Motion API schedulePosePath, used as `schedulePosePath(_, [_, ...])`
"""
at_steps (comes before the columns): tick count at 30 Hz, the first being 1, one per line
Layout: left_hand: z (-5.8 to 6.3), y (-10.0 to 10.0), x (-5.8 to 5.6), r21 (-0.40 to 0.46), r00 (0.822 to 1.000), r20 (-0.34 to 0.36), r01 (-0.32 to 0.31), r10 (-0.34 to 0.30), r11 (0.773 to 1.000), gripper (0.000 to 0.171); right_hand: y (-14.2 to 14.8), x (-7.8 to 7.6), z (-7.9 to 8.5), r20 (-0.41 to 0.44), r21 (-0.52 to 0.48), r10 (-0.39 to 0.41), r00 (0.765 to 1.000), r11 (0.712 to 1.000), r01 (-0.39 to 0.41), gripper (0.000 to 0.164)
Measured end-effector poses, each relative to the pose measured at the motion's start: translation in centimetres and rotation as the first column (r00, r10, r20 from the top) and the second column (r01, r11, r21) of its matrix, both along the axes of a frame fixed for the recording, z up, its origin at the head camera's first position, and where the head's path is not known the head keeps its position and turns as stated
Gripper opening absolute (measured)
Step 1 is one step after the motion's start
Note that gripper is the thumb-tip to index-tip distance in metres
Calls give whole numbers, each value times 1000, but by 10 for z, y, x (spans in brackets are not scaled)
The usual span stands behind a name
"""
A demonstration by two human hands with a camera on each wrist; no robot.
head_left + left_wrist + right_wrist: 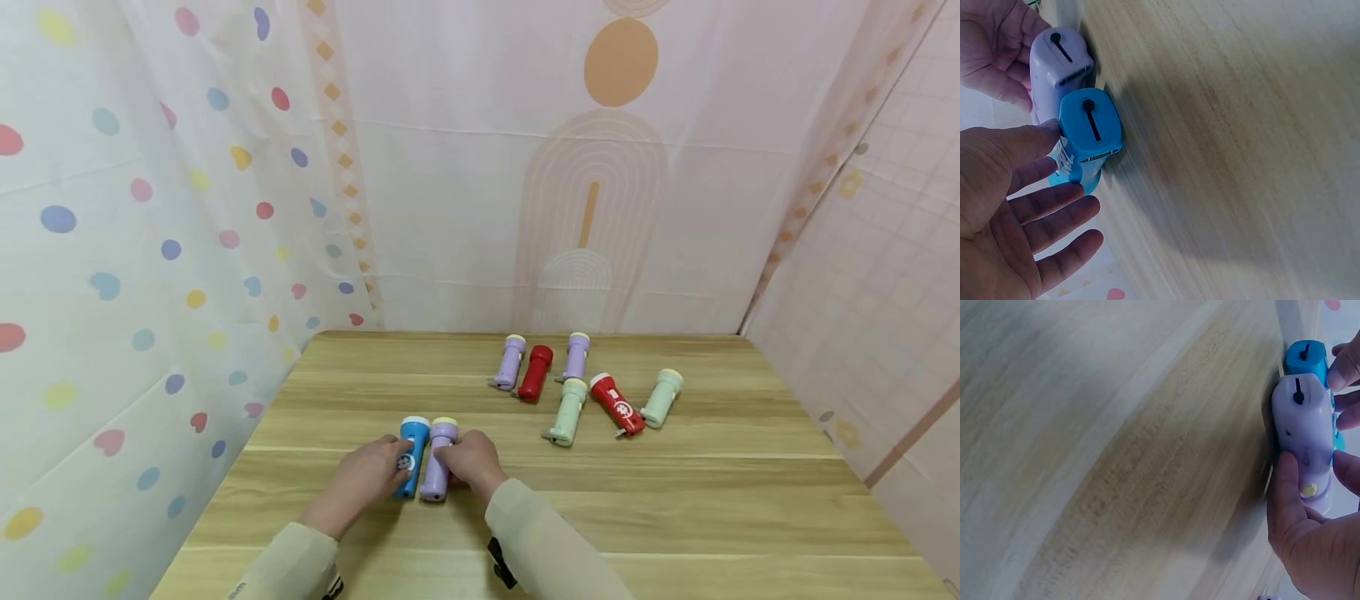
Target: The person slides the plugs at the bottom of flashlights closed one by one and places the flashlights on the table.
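Observation:
A blue flashlight (412, 461) with a white emblem and a purple flashlight (438, 461) with a pale yellow rim lie side by side on the wooden table. My left hand (371, 473) touches the blue flashlight with thumb and fingertips; in the left wrist view its fingers (1063, 262) look fairly straight and spread. From the right side, my right hand (474, 461) holds the purple flashlight. In the right wrist view, its thumb and a finger (1286, 487) lie on opposite sides of the purple body. Each flashlight's end shows a dark keyhole-shaped slot.
Farther back on the table (675, 508) lie more flashlights: two purple (510, 364) (576, 357), a red one (536, 375), a red one with white emblem (618, 406), and two pale green (568, 414) (663, 399). Patterned curtains (450, 208) surround the table's back and sides.

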State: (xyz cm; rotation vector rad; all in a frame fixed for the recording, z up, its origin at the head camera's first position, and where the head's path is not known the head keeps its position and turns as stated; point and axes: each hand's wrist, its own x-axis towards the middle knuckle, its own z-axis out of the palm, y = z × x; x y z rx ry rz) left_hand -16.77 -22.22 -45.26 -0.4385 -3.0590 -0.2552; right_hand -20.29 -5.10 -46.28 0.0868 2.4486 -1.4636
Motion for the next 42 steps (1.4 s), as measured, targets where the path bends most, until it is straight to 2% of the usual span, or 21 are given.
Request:
schedulePosePath(10, [-3, 0, -1, 17, 1000, -16, 8, -8, 1000, 40, 5, 2, 3, 33, -37, 44, 999, 998, -43, 12])
schedulePosePath(17, [-6, -3, -2, 12, 999, -28, 22, -22, 1000, 42, 10, 1, 7, 50, -24, 58, 997, 998, -56, 16])
schedulePosePath(30, [-4, -3, -4, -26, 1000, 11, 25, -25, 999, 44, 41, -2, 15, -55, 26, 103, 993, 994, -102, 17])
schedulePosePath(37, [-5, -2, -4, -11, 999, 17, 27, -27, 1000, 44, 60, -9, 23, -68, -8, 103, 992, 995, -103, 25])
schedulePosePath(42, [-7, -3, -5, -13, 1000, 0, 27, -27, 1000, 44, 74, -18, 33, -60, -27, 72, 996, 997, -73, 33])
